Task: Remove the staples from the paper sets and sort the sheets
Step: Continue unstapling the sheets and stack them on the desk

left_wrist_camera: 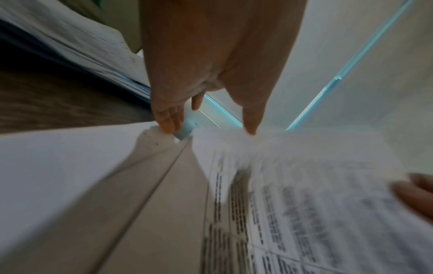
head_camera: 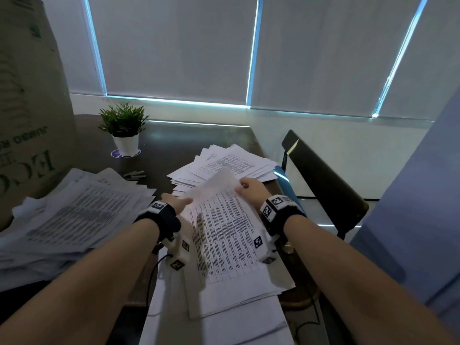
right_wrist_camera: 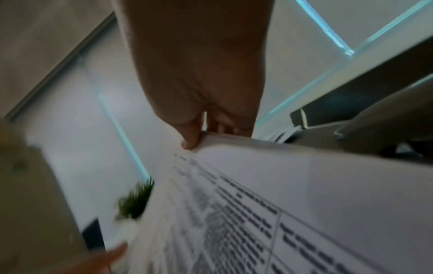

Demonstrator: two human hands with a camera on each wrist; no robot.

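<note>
Top sheet of near stack on table: thin, limp, tear-prone, so best taken at far corners; right hand grip pinches far right corner, lifting it, while left hand fingers rest extended at left edge.

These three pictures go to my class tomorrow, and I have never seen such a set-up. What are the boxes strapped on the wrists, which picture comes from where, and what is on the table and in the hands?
No machine here: a person works with bare hands. The wrist boxes are cameras. The wide picture comes from a head camera; the two close ones look along each hand. The right hand pinches the far edge of a printed sheet and lifts it off the near stack. The left hand reaches flat to that sheet's left edge. On the dark table lie two more paper piles, left and far right, and a potted plant.
</note>
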